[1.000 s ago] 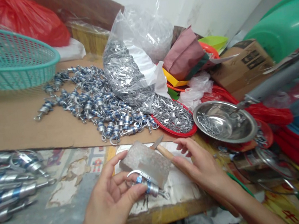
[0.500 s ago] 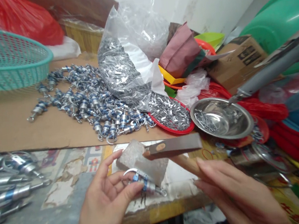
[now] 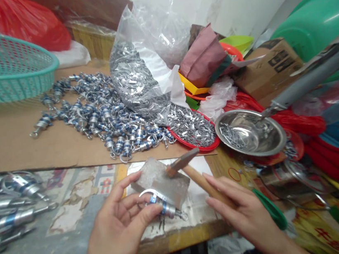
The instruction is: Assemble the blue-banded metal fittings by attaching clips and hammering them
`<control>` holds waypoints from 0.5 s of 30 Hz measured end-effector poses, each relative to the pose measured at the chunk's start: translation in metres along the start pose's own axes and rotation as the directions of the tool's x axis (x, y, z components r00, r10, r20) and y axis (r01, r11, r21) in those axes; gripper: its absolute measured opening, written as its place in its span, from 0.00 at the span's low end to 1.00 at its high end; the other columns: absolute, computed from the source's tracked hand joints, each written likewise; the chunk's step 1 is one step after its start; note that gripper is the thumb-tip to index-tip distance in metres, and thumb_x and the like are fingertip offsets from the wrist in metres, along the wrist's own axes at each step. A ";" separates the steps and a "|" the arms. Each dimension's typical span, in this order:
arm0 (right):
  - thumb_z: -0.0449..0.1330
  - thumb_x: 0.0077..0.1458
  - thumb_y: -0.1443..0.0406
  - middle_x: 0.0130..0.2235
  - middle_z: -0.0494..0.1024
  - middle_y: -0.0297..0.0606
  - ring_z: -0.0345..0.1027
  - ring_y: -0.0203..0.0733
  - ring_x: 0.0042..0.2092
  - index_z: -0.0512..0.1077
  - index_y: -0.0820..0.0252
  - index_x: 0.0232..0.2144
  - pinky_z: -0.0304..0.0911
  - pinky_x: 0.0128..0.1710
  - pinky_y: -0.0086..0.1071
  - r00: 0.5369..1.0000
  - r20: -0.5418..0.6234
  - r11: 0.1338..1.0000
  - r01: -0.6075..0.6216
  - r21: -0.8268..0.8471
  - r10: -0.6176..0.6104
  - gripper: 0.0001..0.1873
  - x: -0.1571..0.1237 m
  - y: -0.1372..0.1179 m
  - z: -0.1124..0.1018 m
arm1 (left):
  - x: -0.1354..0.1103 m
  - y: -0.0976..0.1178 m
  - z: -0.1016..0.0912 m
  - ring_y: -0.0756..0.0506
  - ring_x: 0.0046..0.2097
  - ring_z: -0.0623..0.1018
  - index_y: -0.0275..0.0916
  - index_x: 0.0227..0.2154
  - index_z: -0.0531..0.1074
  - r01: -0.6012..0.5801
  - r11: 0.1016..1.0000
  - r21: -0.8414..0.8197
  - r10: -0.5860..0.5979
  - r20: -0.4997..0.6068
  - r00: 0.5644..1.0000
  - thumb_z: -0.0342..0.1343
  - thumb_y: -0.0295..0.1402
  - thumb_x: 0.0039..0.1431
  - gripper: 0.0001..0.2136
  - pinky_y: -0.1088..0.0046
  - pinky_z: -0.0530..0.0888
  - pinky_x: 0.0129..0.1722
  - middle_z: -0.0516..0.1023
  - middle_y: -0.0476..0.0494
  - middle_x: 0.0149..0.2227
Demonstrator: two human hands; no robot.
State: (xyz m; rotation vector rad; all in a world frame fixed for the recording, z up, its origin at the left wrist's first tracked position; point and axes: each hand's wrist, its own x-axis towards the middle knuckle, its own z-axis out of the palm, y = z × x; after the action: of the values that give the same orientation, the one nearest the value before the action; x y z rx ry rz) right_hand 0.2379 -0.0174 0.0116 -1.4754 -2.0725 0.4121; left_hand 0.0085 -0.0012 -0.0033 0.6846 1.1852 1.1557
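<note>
My left hand (image 3: 115, 227) is closed on a small blue-and-silver metal fitting (image 3: 168, 209), a cylinder with a curved lever and an eyelet at its end. The fitting is held against the near side of a grey metal block (image 3: 152, 171), with the eyelet pointing right. My right hand (image 3: 244, 211) grips the wooden handle of a hammer (image 3: 206, 183). The hammer's head is over the block's top, just behind the fitting; whether it touches the block I cannot tell.
Many similar fittings (image 3: 93, 114) are heaped on cardboard (image 3: 5, 142) behind. Small metal strips fill a clear bag (image 3: 134, 75) and a red dish (image 3: 192, 126). A steel bowl (image 3: 251, 133) stands to the right, a turquoise basket (image 3: 10, 81) back left. Longer fittings (image 3: 9, 219) lie at left.
The hammer has come down and left, and its head has turned over the block. My right hand has moved left with it. My left hand and the fitting have stayed put.
</note>
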 end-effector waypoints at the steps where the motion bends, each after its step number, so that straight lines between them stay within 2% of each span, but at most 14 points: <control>1: 0.58 0.55 0.66 0.46 0.77 0.39 0.73 0.43 0.43 0.67 0.55 0.52 0.71 0.40 0.32 0.998 -0.004 0.998 -0.060 -0.002 0.060 0.21 0.006 0.007 0.003 | -0.001 0.001 0.000 0.46 0.28 0.80 0.42 0.37 0.73 -0.020 0.998 0.061 0.021 -0.018 1.000 0.66 0.32 0.39 0.18 0.74 0.77 0.31 0.81 0.51 0.23; 3: 0.57 0.55 0.64 0.43 0.78 0.40 0.74 0.43 0.42 0.69 0.59 0.51 0.71 0.39 0.34 0.991 0.064 0.993 -0.115 -0.032 0.117 0.19 0.021 0.021 0.009 | -0.003 0.002 -0.001 0.45 0.27 0.79 0.43 0.24 0.78 -0.089 0.969 0.229 0.102 -0.047 0.994 0.65 0.34 0.40 0.05 0.75 0.76 0.31 0.82 0.49 0.23; 5: 0.56 0.57 0.63 0.39 0.80 0.38 0.74 0.42 0.38 0.73 0.59 0.47 0.71 0.36 0.33 0.985 0.134 0.992 -0.099 -0.076 0.109 0.16 0.037 0.032 0.012 | -0.003 0.002 -0.003 0.45 0.29 0.78 0.46 0.18 0.79 -0.207 0.907 0.367 0.234 -0.030 0.972 0.65 0.35 0.40 0.02 0.75 0.74 0.32 0.82 0.49 0.25; 7: 0.54 0.58 0.63 0.37 0.80 0.39 0.74 0.41 0.37 0.75 0.59 0.43 0.69 0.38 0.33 0.988 0.115 0.988 -0.086 -0.126 0.101 0.13 0.057 0.041 0.010 | 0.001 0.002 -0.007 0.45 0.32 0.77 0.48 0.19 0.80 -0.350 0.832 0.431 0.374 0.030 0.927 0.64 0.35 0.42 0.02 0.75 0.71 0.35 0.80 0.49 0.27; 9: 0.52 0.59 0.66 0.40 0.78 0.43 0.72 0.43 0.42 0.75 0.61 0.42 0.66 0.44 0.36 0.993 0.033 0.976 -0.102 -0.191 0.110 0.14 0.081 0.051 0.006 | 0.007 0.001 -0.012 0.45 0.36 0.76 0.48 0.20 0.80 -0.456 0.748 0.482 0.465 0.111 0.879 0.63 0.36 0.44 0.02 0.75 0.70 0.38 0.77 0.48 0.31; 11: 0.55 0.57 0.68 0.43 0.75 0.46 0.69 0.45 0.46 0.74 0.64 0.43 0.62 0.49 0.38 0.992 -0.007 0.958 -0.121 -0.260 0.124 0.13 0.106 0.063 0.002 | 0.012 0.000 -0.016 0.45 0.38 0.76 0.47 0.23 0.80 -0.520 0.654 0.549 0.500 0.202 0.842 0.62 0.36 0.46 0.02 0.74 0.69 0.39 0.74 0.47 0.33; 13: 0.59 0.55 0.68 0.41 0.75 0.44 0.69 0.44 0.45 0.74 0.64 0.39 0.62 0.48 0.40 0.990 0.028 0.943 -0.122 -0.308 0.138 0.09 0.127 0.076 0.002 | 0.016 0.000 -0.018 0.46 0.37 0.76 0.47 0.25 0.79 -0.565 0.586 0.580 0.504 0.285 0.815 0.61 0.35 0.47 0.02 0.75 0.70 0.36 0.73 0.48 0.34; 15: 0.59 0.56 0.64 0.39 0.75 0.39 0.70 0.40 0.41 0.73 0.63 0.36 0.64 0.45 0.40 0.987 0.062 0.935 -0.116 -0.335 0.145 0.08 0.140 0.087 0.004 | 0.018 0.002 -0.019 0.48 0.35 0.77 0.47 0.26 0.79 -0.597 0.567 0.568 0.497 0.342 0.798 0.60 0.33 0.49 0.03 0.77 0.71 0.34 0.74 0.49 0.32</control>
State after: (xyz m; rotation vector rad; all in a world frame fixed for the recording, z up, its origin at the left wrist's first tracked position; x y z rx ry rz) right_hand 0.2684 0.1439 -0.0017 -1.8267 -2.1988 0.1844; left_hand -0.0104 0.0132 -0.0130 1.7701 1.2908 1.1441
